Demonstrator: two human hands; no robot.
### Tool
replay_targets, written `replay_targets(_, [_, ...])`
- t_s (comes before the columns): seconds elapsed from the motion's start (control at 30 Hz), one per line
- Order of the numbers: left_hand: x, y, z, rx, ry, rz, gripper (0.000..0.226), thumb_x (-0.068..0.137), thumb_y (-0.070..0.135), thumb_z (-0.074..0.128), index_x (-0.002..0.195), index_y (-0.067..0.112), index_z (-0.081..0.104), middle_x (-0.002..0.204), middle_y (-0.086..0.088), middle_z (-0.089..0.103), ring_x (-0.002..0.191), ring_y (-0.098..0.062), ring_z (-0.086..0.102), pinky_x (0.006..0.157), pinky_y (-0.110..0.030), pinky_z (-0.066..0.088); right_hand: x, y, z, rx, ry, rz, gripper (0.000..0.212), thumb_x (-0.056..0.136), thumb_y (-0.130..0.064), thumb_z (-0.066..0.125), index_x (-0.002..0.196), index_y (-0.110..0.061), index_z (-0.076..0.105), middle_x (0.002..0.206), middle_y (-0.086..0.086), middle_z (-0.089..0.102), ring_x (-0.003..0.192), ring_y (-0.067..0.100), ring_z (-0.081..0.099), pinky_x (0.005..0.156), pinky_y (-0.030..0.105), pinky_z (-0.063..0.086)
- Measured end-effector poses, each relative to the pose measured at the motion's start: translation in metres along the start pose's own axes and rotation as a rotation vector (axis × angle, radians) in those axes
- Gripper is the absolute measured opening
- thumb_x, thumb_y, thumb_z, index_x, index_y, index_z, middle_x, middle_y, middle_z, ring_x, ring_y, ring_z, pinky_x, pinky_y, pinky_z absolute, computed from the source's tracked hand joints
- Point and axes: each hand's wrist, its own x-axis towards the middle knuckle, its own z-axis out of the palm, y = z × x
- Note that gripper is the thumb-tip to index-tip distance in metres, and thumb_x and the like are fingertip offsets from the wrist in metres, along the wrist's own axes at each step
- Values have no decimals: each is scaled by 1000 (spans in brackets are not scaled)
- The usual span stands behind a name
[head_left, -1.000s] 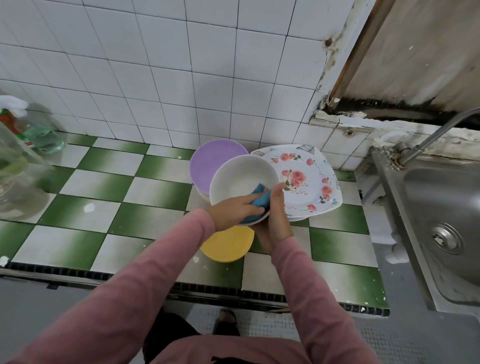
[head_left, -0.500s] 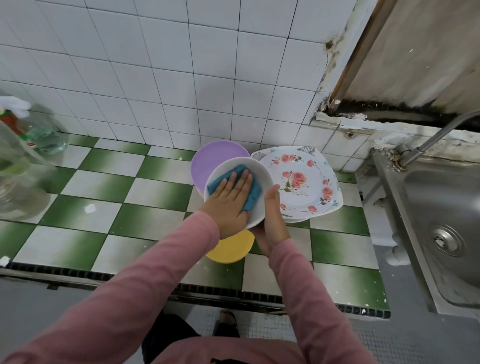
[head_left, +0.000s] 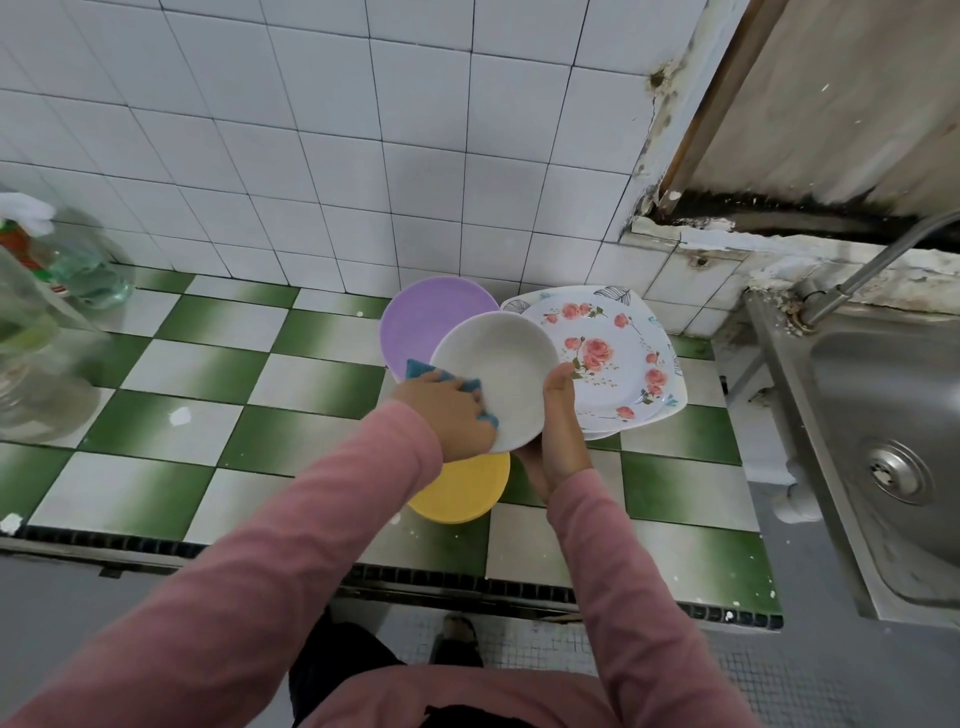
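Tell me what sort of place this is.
Most likely a home kitchen's washing-up corner. A stainless steel sink with a tap sits at the right, plates lie on the tiled counter, and the left hand presses a blue cloth to a white bowl that the right hand holds.

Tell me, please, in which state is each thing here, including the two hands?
white bowl, tilted, held above the counter.
blue cloth, pressed on the bowl's left rim.
left hand, grips the blue cloth.
right hand, holds the white bowl, thumb on its rim.
purple plate, behind the bowl, partly hidden.
flowered plate, lying on a second plate.
yellow plate, on the counter, under the hands.
tap, no water seen running.
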Motion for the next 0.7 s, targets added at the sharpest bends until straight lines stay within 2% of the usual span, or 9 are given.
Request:
replay_targets(0.07, [1, 3, 10, -2, 89, -134, 62, 102, 34, 19, 157, 14, -1, 165, -1, -5, 152, -20, -6, 123, -44, -3, 1, 1, 2, -26, 13, -1, 94, 63, -83, 57, 140, -32, 39, 135, 12, 60, 121, 34, 61, 99, 59, 50])
replay_targets(0.1, [2, 5, 13, -10, 158, -161, 64, 102, 35, 19, 155, 15, -10, 163, 1, -14, 150, -18, -15, 122, -41, -9, 1, 2, 3, -38, 22, 1, 94, 61, -84, 57, 138, -32, 40, 135, 12, 59, 122, 34, 60, 99, 60, 49])
replay_targets(0.17, [10, 4, 25, -33, 294, -162, 66, 99, 34, 16, 151, 15, -21, 161, 1, -23, 148, -19, -22, 120, -40, -16, 1, 5, 3, -38, 41, 24, 94, 62, -85, 57, 138, -33, 41, 137, 12, 58, 123, 34, 59, 98, 63, 49])
replay_targets(0.3, [22, 3, 23, -238, 423, -133, 64, 88, 41, -7, 138, 12, -35, 157, -6, -32, 146, -25, -27, 109, -33, -29, -1, 13, 6, 10, 16, 108, 114, 51, -93, 64, 147, -37, 38, 139, 7, 59, 124, 33, 59, 89, 60, 55])
replay_targets(0.43, [26, 17, 4, -518, 291, 21, 72, 106, 35, 25, 144, 12, -31, 155, -8, -37, 139, -17, -36, 118, -36, -20, -1, 14, 8, 20, -47, 116, 103, 59, -90, 53, 149, -43, 37, 144, 1, 56, 126, 30, 58, 82, 53, 57])
replay_targets(0.5, [17, 26, -6, -715, 228, 98, 72, 106, 32, 33, 152, 13, -19, 159, -5, -29, 146, -19, -26, 121, -39, -9, 1, 12, 7, 37, -57, 118, 95, 63, -90, 49, 148, -47, 37, 141, -5, 57, 128, 27, 56, 86, 54, 56])
replay_targets(0.57, [19, 25, -5, -1016, 102, 142, 68, 104, 29, 43, 158, 20, 3, 164, 3, -2, 150, -17, 1, 120, -36, 6, 2, 9, 5, 65, -26, 130, 88, 70, -87, 46, 147, -45, 40, 140, -4, 59, 128, 28, 55, 91, 57, 55])
replay_targets(0.63, [21, 17, -8, -1266, -65, 50, 73, 86, 35, 65, 151, 29, 32, 151, 7, 33, 137, -18, 33, 118, -40, 23, 2, 8, -1, 86, -18, 131, 96, 69, -86, 50, 148, -34, 40, 142, 8, 57, 127, 33, 57, 94, 57, 53])
replay_targets(0.7, [25, 11, -7, -1317, -150, -129, 68, 64, 34, 70, 130, 25, 52, 127, -5, 55, 113, -22, 51, 104, -40, 40, 3, 5, -6, 69, -21, 122, 106, 66, -87, 52, 150, -24, 37, 140, 16, 58, 126, 35, 58, 93, 53, 54])
